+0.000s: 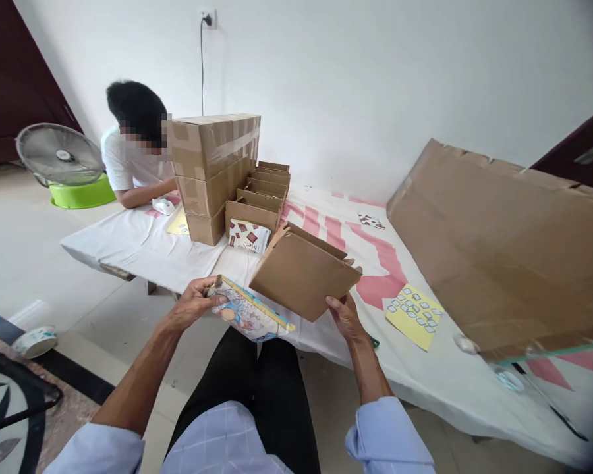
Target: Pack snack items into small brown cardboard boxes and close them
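Note:
My left hand (pixel 196 304) is closed on one end of a flat, colourful printed packet (pixel 250 317) with a yellow edge, held low in front of the table edge. With my right hand (pixel 346 317) I grip the near side of an open cardboard box (pixel 306 273), thumb on its outer face and fingers behind. The box is tilted, its opening facing up and away. The packet is close to the box's lower left corner; its contents are not visible. Beyond the box lies a white packet with brown print (pixel 248 236), leaning against open cardboard boxes (pixel 259 197) set in a row.
Taped boxes (pixel 212 178) are stacked at left, beside a person in white (pixel 133 151) leaning on the table. Label sheets (pixel 415 315) lie on the white cloth (pixel 321 336). A large cardboard sheet (pixel 504 257) stands at right, near a tape roll (pixel 508 380). A fan (pixel 62 156) stands left.

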### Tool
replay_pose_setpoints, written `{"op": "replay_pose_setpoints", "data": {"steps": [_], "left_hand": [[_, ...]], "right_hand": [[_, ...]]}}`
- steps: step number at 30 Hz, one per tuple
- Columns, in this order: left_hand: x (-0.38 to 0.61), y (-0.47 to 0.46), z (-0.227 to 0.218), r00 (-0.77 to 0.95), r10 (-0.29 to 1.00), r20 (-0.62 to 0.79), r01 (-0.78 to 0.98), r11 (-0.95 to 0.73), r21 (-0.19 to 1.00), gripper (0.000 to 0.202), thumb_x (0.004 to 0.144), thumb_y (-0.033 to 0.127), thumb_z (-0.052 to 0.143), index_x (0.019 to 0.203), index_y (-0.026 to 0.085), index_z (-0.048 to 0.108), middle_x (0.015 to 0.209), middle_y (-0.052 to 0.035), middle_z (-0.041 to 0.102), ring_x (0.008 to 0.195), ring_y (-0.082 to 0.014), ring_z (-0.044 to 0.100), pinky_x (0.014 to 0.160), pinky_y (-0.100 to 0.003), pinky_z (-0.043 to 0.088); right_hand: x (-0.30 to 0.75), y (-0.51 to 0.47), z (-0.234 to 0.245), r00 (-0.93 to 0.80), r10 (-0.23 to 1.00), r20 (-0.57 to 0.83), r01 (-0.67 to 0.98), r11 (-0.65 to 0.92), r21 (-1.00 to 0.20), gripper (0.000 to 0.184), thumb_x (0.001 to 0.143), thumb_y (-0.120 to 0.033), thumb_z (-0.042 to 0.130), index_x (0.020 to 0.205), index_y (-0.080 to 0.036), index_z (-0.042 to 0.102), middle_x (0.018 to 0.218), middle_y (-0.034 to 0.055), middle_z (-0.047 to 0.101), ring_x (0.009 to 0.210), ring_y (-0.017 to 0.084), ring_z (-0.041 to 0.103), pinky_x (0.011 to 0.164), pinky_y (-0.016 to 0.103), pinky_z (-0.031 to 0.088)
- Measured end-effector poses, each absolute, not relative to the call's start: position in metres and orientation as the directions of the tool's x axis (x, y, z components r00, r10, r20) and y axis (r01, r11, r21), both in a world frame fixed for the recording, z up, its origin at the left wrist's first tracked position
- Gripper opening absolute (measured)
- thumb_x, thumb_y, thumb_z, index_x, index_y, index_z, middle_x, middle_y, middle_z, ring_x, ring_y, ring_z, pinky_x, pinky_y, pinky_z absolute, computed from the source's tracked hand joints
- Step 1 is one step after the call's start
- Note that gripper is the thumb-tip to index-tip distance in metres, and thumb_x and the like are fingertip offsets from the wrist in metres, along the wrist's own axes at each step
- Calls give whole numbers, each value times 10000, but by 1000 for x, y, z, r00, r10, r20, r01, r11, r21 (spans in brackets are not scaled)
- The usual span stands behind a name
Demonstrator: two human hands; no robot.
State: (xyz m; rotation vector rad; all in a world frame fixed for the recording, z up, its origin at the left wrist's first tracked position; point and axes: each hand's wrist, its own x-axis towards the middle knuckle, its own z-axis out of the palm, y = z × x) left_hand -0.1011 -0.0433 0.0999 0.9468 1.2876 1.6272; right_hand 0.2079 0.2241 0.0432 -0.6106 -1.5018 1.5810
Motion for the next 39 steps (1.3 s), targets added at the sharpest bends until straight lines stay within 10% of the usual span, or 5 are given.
{"op": "replay_pose_setpoints", "data": {"steps": [7,16,24,31,39], "left_hand": [[-55,13,34,-459,870,-181,-427,-38,903,660,441,500,1086,894,117,797,839,-96,804,700,-208,736,726,-330,618],[-27,74,10,-560,813,-161,-218,43,975,614,521,493,1009,966,150,761,906,-109,773,875,-290,731,759,-362,567],[-95,23,63,-676,478,561,603,-79,794,762,788,458,894,1440,275,548,1514,-148,535,1379,-337,591,951,-443,626],[-154,18,131,-194,808,556,753,-240,612,774,756,704,917,1325,243,668,1765,-194,288,1685,-445,244,1332,-656,309],[-152,37,139,-1,875,485,788,-298,538,537,796,622,917,1104,214,752,1557,-166,491,1485,-399,531,1262,-571,464]], "right_hand": [[163,226,69,-534,700,474,23,572,-820,1124,723,-488,967,1682,-326,403,1632,147,541,1141,281,669,1004,524,630],[164,225,96,-539,461,705,73,859,-506,1156,793,-340,928,1752,-313,282,1670,158,476,1399,366,589,1125,560,602],[167,218,86,-568,335,752,109,936,-335,1221,796,-327,946,1778,-274,222,1690,189,469,1569,430,460,1296,649,446],[154,207,81,-607,435,665,-11,832,-555,1228,750,-397,988,1758,-303,293,1682,172,471,1512,396,510,1235,589,514],[176,225,74,-714,524,465,35,690,-723,1205,752,-501,972,1746,-350,309,1596,146,517,1281,325,623,1043,548,609]]}}
